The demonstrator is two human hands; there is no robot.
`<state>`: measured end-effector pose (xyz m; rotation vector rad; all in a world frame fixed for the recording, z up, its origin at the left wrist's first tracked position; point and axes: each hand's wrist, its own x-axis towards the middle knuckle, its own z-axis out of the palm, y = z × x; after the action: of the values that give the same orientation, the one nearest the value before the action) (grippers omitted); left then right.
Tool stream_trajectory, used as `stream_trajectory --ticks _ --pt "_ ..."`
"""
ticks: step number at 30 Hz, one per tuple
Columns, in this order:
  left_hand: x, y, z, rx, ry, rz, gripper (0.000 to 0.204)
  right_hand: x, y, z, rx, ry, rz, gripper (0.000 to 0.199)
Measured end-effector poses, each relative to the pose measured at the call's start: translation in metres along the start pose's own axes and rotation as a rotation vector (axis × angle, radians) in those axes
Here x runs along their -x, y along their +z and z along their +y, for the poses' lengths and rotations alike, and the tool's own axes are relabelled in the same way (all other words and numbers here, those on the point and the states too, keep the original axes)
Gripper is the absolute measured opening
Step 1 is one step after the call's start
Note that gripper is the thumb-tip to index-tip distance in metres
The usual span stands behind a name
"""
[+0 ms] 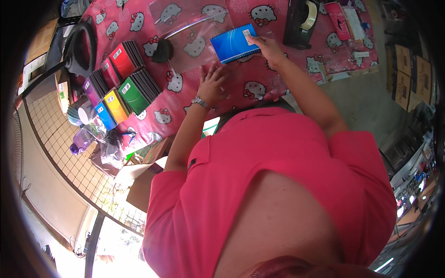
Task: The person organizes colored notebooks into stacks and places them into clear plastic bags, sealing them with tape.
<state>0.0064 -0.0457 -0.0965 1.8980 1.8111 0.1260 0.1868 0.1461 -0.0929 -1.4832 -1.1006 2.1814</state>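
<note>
A blue spiral notebook lies at the far middle of the table, its coil along the far long edge and a white label at its right end. My right hand grips that right end, fingertips on the label; the fingers under it are hidden. Flat on the tablecloth, just nearer than the notebook's left corner, rests my left hand, fingers apart and holding nothing. Beyond it spreads a clear plastic sheet, partly reaching the notebook, with a small black object at its left edge.
Stacks of spiral notebooks stand at left: red, green, purple, yellow and blue. A black tape dispenser stands far right, beside a pink pack. Pink patterned cloth covers the table; cardboard boxes sit beyond its right edge.
</note>
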Motion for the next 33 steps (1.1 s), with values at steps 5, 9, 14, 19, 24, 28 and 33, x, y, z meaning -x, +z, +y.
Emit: stream_trajectory --ticks 5,9,14,19,24,28,33 --pt "0.004 0.001 0.006 0.153 -0.175 0.060 0.061 -0.002 -0.001 -0.009 0.085 0.013 -0.026 0.053" --pt "0.016 -0.002 0.034 0.071 -0.143 0.072 0.061 -0.005 -0.001 -0.010 0.353 -0.039 0.013 0.054" --pt "0.022 0.011 0.036 -0.036 -0.126 0.086 0.047 -0.012 -0.009 0.003 0.853 -0.444 0.311 0.066" --pt "0.016 0.023 0.018 -0.119 -0.122 0.228 0.026 0.015 -0.002 -0.013 0.868 -0.867 0.376 0.082" --pt "0.006 -0.002 0.002 0.358 -0.274 0.474 0.009 0.073 0.017 -0.033 1.463 -1.106 -0.050 0.046" --pt "-0.019 -0.017 -0.007 0.731 -0.335 0.435 0.017 0.022 0.017 -0.065 1.731 -0.877 -0.192 0.018" --pt "-0.029 -0.025 -0.011 0.972 -0.457 0.386 0.030 0.008 0.025 -0.074 1.643 -1.062 -0.241 0.016"
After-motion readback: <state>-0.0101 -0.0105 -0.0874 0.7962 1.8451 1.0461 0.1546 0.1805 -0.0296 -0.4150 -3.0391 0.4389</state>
